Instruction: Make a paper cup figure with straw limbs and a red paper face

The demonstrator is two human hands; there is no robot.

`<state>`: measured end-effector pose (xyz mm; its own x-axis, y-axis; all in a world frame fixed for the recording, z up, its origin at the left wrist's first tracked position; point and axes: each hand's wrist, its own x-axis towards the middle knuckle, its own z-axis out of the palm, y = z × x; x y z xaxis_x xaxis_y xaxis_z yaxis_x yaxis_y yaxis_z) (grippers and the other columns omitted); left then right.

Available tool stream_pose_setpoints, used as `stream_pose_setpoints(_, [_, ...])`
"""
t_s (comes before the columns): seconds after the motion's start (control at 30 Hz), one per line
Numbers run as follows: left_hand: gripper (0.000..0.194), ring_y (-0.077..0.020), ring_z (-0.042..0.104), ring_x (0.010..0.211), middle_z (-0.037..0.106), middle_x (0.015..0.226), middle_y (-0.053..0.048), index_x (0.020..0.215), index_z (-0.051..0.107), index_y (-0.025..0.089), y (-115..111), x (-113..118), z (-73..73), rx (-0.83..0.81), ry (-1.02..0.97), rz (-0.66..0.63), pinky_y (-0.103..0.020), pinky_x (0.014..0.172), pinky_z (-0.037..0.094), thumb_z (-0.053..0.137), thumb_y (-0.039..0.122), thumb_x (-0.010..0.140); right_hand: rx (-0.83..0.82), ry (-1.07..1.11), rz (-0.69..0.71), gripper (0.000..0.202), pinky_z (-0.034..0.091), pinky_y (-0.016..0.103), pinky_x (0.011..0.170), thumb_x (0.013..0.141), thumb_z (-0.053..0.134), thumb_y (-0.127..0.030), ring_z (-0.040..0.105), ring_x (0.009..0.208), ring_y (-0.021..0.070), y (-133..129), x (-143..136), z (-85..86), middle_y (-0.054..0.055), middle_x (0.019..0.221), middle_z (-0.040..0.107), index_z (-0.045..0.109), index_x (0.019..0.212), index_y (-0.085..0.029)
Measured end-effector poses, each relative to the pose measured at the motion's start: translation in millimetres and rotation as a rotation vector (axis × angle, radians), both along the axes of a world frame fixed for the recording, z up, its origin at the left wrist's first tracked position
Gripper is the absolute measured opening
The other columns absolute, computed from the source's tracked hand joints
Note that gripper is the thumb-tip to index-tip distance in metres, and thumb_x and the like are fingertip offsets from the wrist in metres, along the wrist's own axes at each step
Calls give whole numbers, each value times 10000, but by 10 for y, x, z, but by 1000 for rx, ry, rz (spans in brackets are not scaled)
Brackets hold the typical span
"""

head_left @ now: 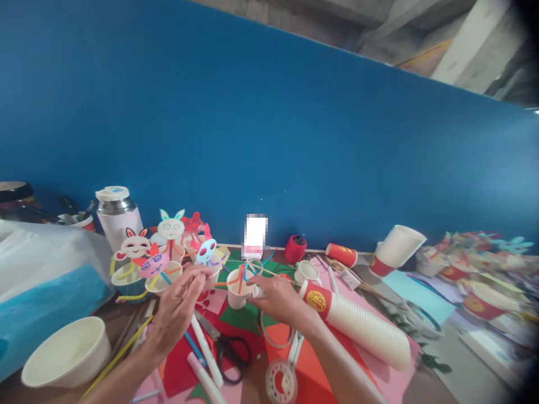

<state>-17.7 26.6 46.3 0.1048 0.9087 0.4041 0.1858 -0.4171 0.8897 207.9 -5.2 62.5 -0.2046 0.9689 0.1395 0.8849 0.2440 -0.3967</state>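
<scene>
A white paper cup (238, 294) with orange and blue straw pieces at its rim stands near the middle of the table. My right hand (275, 300) is closed at the cup's right side, its fingertips on the rim. To the left of the cup is my left hand (181, 303), fingers together and slightly bent; anything between them is hidden. Just behind it are cups bearing paper animal faces: a pink one (155, 266), a white rabbit (171, 226) and a light blue one (206, 251). Black-handled scissors (233, 356) lie in front of the cup.
A long stack of paper cups (366, 325) lies at the right, beyond my right forearm. A white bowl (67, 353) sits front left, a thermos (120, 219) behind it. Markers (206, 350) and a tape roll (281, 382) lie in front. A phone (255, 235) leans on the blue partition.
</scene>
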Motion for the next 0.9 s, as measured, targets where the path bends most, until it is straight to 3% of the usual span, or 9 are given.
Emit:
stream_pose_setpoints(0.1, [256,-225,566,982,632,969,-58,895,629,191,-126,28,68,22,-29,10,-274,771,481,478,396,868,5,207,-13,231,413,262,659,771,618,-327,628,734,192,-33,32,118,27,786,692,659,980,-236])
stream_pose_setpoints(0.2, [236,-179,577,783,622,838,-37,810,629,193,-385,143,-11,-15,-110,-63,-244,683,465,510,392,857,-62,658,68,283,395,228,559,850,504,-442,559,600,137,-80,-19,173,9,679,617,613,836,-182])
stream_pose_setpoints(0.3, [325,-134,506,554,553,610,-6,675,599,170,-636,320,-248,-373,-236,-301,-230,540,431,546,453,825,-147,993,194,471,403,227,578,914,341,-519,529,617,123,-118,-143,118,16,670,565,570,718,-158])
stream_pose_setpoints(0.4, [380,-120,496,485,531,547,14,637,552,169,-740,442,-449,-722,-499,-298,-223,483,417,579,520,779,-229,991,125,553,345,211,528,919,311,-554,428,550,94,-136,-274,-15,-12,596,467,559,635,-149])
stream_pose_setpoints(0.57, [439,-170,582,512,608,610,-28,840,595,162,-663,423,-459,-876,-624,-552,-273,489,470,534,593,780,-446,978,182,547,260,202,447,872,356,-623,320,460,64,-141,-383,-151,-33,550,429,505,640,-152])
stream_pose_setpoints(0.67, [467,-164,592,503,606,631,-26,883,586,169,-563,340,-433,-873,-555,-630,-255,451,466,526,619,774,-435,991,196,466,270,186,444,836,453,-608,330,480,62,-129,-369,-149,-40,593,426,491,699,-164])
stream_pose_setpoints(0.73, [414,-135,567,488,590,647,-4,901,584,178,-464,257,-417,-777,-420,-656,-234,447,459,604,562,747,-421,961,173,387,290,176,447,817,525,-553,355,485,62,-118,-352,-148,-47,611,431,492,745,-174])
stream_pose_setpoints(0.8, [364,-120,543,508,578,656,10,892,600,181,-340,161,-379,-597,-190,-659,-227,484,469,670,490,713,-407,900,147,306,304,170,448,806,567,-478,388,487,65,-110,-346,-157,-53,610,447,505,783,-180])
stream_pose_setpoints(0.9, [184,-155,578,642,629,719,-7,801,642,190,-167,39,-286,-232,196,-488,-238,600,492,661,356,724,-301,776,111,168,313,160,479,777,610,-332,417,539,72,-113,-358,-159,-56,623,470,541,798,-180])
